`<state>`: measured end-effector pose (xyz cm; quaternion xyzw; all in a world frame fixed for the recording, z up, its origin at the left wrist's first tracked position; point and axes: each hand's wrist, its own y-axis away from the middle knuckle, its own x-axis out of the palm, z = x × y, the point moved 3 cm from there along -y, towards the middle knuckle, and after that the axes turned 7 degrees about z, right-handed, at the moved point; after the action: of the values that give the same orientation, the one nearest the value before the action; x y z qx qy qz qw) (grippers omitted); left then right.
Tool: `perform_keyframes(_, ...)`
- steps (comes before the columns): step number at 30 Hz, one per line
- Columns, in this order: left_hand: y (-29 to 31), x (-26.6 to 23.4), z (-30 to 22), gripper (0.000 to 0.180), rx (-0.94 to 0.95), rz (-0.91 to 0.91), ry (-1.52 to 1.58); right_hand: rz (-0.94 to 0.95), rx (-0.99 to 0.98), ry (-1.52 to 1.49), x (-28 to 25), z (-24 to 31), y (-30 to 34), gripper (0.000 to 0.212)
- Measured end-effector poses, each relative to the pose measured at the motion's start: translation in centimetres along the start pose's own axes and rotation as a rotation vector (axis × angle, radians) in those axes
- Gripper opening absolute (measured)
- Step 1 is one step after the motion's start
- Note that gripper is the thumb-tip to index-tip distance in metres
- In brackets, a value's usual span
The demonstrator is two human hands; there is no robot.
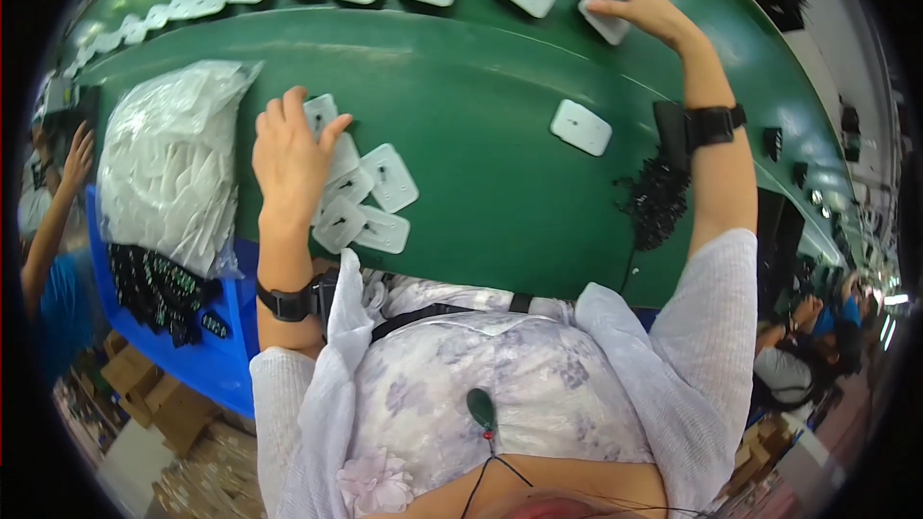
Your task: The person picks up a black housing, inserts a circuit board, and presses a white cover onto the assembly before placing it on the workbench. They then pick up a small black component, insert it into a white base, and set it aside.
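Note:
With arm outstretched to the far right, my right hand point(639, 8) pinches a white rounded rectangular plastic plate point(610, 27) at the end of a long row of like plates. My left hand point(291, 154), thumb apart from its fingers, lies at a loose pile of these plates. One pile plate point(319, 108) shows between its thumb and forefinger, partly hidden. Other plates in the pile, such as the plate nearest the middle point(390, 179), overlap and carry small dark parts. A single plate point(581, 128) lies on the green table point(471, 125) right of centre.
A clear bag of white plates point(173, 159) stands left, beside a blue bin point(216, 356) with small black parts point(159, 293). A heap of thin black parts point(657, 202) lies by my right arm. Other people work at both sides.

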<state>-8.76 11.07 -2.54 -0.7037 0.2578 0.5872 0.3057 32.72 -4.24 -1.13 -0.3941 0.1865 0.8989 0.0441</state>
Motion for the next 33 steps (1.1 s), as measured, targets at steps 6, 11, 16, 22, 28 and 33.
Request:
perform_keyframes(6, -1.3, 0.4, -0.7, 0.050, -0.014, 0.084, 0.007, -0.070, -0.629, -0.209, 0.1, -1.3, 0.9, 0.036)
perform_keyframes(11, -1.0, 0.6, -0.3, 0.050, 0.016, 0.107, 0.076, -0.355, 0.112, -0.148, -0.6, 1.5, 6.3, 0.038)
perform_keyframes(16, -1.3, -0.3, -3.2, 0.047, 0.247, -0.033, -0.082, -0.415, 0.053, 0.087, 3.0, 4.4, 14.4, 0.025)
perform_keyframes(22, -1.1, 0.6, -16.0, 0.044, 0.828, 0.133, 0.354, -0.403, 0.125, 0.377, 9.0, 4.3, 20.3, 0.022)
perform_keyframes(28, -2.2, 4.6, -21.4, 0.043, 1.028, 0.074, 0.274, -0.487, 0.050, 0.302, 13.3, 4.9, 20.3, 0.020)
perform_keyframes(33, -2.8, 4.1, -21.2, 0.034, 0.956, 0.125, 0.495, -0.512, 0.060, 0.329, 14.4, 4.6, 20.4, 0.016)
